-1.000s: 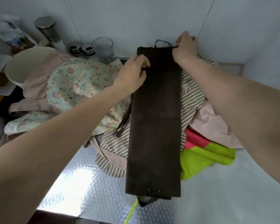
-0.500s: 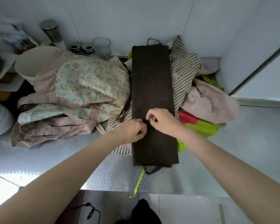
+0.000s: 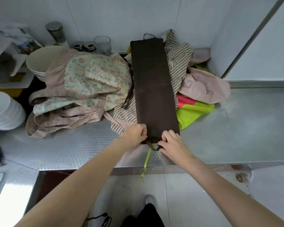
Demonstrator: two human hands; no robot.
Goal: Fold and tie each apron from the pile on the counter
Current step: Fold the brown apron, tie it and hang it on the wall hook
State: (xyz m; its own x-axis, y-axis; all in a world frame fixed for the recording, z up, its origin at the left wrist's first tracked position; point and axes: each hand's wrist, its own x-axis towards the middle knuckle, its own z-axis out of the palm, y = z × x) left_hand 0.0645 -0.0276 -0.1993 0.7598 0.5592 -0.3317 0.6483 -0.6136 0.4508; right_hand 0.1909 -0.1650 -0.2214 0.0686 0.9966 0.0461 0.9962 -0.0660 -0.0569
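Brown apron (image 3: 154, 89) is folded to a long narrow strip, lying on top of the pile on the steel desk (image 3: 236, 128). Left hand (image 3: 135, 134) pinches the near-left corner, fingers curled on the cloth. Right hand (image 3: 172, 143) pinches the near-right corner, next to a dark strap end sticking out between the two grips.

Progress, my read: early. Lengthwise folds on this one look done; it is not yet rolled or folded short, and not tied. No finished bundle in view.

Left to do: floral apron (image 3: 92, 76) left of the grips, striped apron (image 3: 179, 59) under and beyond them, pink one (image 3: 206, 86) and lime/red one (image 3: 192, 112) to the right, all loose.

Orientation: long axis runs straight away from the grips to the wall. Near short edge is in the grips, far short edge has a small loop (image 3: 148, 36) sticking out. Strip lies flat, slightly wider at the near end. Lime strap (image 3: 146, 161) hangs off the desk edge below the grips.
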